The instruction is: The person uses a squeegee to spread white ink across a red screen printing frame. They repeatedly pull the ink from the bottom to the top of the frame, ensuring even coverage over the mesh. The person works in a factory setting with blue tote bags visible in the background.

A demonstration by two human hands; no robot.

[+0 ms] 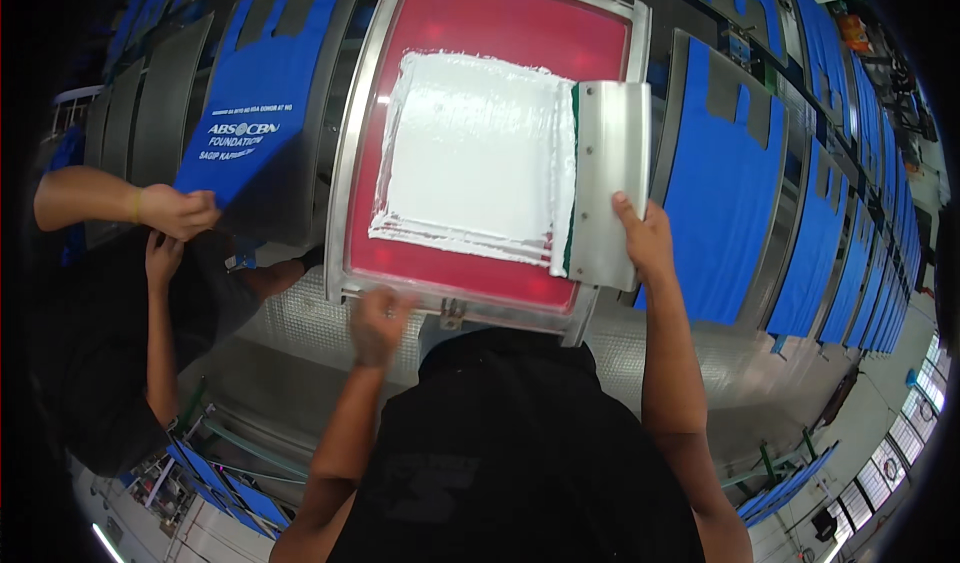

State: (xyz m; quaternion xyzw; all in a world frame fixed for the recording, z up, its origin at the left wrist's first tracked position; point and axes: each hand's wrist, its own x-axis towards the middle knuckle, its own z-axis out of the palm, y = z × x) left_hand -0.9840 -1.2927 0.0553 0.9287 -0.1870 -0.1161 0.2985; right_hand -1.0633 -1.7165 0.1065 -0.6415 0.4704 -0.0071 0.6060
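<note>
Workshop: blue sheets (715, 193) lie on grey boards (178, 103) on both sides.
Right hand (648, 243): closed on the outer edge of a broad metal squeegee (612, 153), thumb on its face.
Left hand (380, 325): blurred, near the lower left of the screen frame (357, 163); whether it grips anything, I cannot tell.
Squeegee: over the right of the red mesh (460, 23), covering part of the frame's right rim.
White ink (470, 153): spread across the mesh's middle (ragged at its borders); this coat looks mostly laid.
Printed sheet (255, 83): marked white, a co-worker's hand (190, 213) at its lower end; the nearest sheet to the right shows no print, so that one seems left.
Open room: bare mesh above the ink, narrower strips left and below, bounded by metal rims.
</note>
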